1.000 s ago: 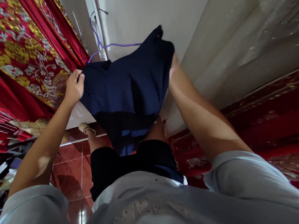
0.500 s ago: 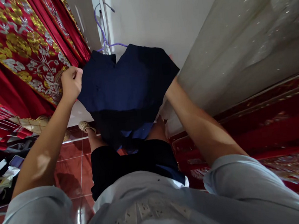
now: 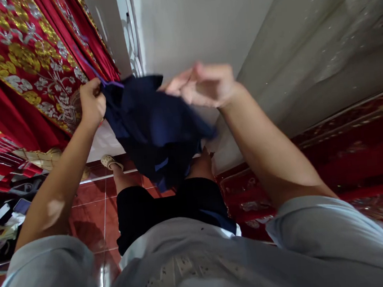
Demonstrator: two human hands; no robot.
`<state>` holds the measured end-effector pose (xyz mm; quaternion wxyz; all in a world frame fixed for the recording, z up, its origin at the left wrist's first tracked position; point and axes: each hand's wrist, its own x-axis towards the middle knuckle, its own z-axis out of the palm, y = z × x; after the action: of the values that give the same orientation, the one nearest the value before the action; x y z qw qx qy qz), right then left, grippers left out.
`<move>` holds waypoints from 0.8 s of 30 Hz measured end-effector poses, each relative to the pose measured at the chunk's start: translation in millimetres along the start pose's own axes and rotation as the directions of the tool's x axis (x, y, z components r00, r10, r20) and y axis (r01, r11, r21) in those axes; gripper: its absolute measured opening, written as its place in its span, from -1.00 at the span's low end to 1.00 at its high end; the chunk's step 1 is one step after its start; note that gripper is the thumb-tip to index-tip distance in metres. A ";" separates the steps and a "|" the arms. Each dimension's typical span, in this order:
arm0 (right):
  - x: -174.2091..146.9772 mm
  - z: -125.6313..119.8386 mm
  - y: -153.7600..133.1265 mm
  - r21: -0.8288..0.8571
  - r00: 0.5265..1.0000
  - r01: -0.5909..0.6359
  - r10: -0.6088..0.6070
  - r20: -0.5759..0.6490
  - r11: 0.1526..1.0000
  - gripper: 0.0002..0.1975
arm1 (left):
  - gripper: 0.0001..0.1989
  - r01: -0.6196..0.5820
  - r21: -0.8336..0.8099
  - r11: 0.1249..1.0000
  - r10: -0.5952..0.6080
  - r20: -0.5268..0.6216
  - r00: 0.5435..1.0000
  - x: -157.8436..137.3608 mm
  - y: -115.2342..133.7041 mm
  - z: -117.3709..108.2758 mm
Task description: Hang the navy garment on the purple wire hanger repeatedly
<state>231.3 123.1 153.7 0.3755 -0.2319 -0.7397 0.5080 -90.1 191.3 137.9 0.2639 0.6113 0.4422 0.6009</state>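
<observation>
A dark navy shirt point(image 3: 155, 120) hangs bunched and tilted in front of my legs, its right side blurred by motion. A purple hanger point(image 3: 98, 75) sticks out of it at the upper left, hook end over the red curtain. My left hand point(image 3: 91, 101) is closed on the shirt's left shoulder, close to the hanger. To the upper right of the cloth, my right hand point(image 3: 204, 86) is raised with the palm partly showing. Its fingers look apart and blurred, with nothing visible in them; whether the fingertips touch the shirt I cannot tell.
Red cloth with gold and silver embroidery point(image 3: 30, 55) hangs on the left. A pale wall point(image 3: 200, 21) stands ahead, with plastic-covered material point(image 3: 305, 60) on the right. Phones point(image 3: 22, 206) and small items lie at lower left. The floor has red tiles point(image 3: 89, 212).
My right hand has come off the shirt's right side and risen into view. The shirt has collapsed and swung left. Its hanger has tipped left towards my left hand.
</observation>
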 end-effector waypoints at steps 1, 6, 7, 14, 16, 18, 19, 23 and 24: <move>-1.5 7.0 6.4 -0.080 0.994 0.009 -0.001 0.109 0.997 -0.41 | -0.68 -0.034 -0.018 0.999 0.034 0.011 0.999 -7.5 -0.3 1.0; 1.6 36.3 68.6 -0.654 0.989 0.115 -0.145 0.008 0.748 -0.13 | -0.75 -0.116 -0.050 0.992 0.121 0.119 0.985 -45.3 12.6 26.1; 4.2 40.9 82.9 -0.712 0.983 0.118 -0.182 -0.015 0.692 -0.02 | -0.77 -0.102 -0.067 0.993 0.110 0.132 0.985 -50.5 15.4 34.4; 19.5 50.5 128.8 -0.825 0.893 0.023 -0.382 -0.237 0.565 0.18 | -0.82 0.230 -0.367 0.901 -0.159 0.213 0.964 -66.4 13.7 81.3; 16.3 43.5 129.1 -0.826 0.888 0.026 -0.392 -0.240 0.563 0.12 | -0.83 0.311 -0.423 0.851 -0.208 0.271 0.940 -63.8 18.9 79.7; 9.3 31.5 130.7 -0.827 0.887 0.009 -0.386 -0.253 0.562 0.06 | -0.79 0.367 -0.428 0.826 -0.227 0.343 0.912 -57.6 29.8 65.5; 5.0 23.6 132.3 -0.827 0.882 -0.012 -0.383 -0.273 0.561 0.04 | -0.75 0.375 -0.413 0.830 -0.224 0.369 0.902 -54.1 35.6 53.6; -5.6 -16.8 136.4 -0.809 0.775 -0.180 -0.426 -0.467 0.559 0.07 | -0.73 0.391 -0.360 0.847 -0.262 0.358 0.896 -52.7 40.4 -7.5; -4.6 -27.0 134.1 -0.795 0.727 -0.228 -0.445 -0.523 0.562 0.08 | -0.80 0.383 -0.398 0.833 -0.280 0.293 0.914 -57.1 34.5 -20.1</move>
<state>250.3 185.9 33.5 0.4980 -0.4954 -0.7105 -0.0426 -95.4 121.8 141.5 0.5457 0.5106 0.3595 0.5588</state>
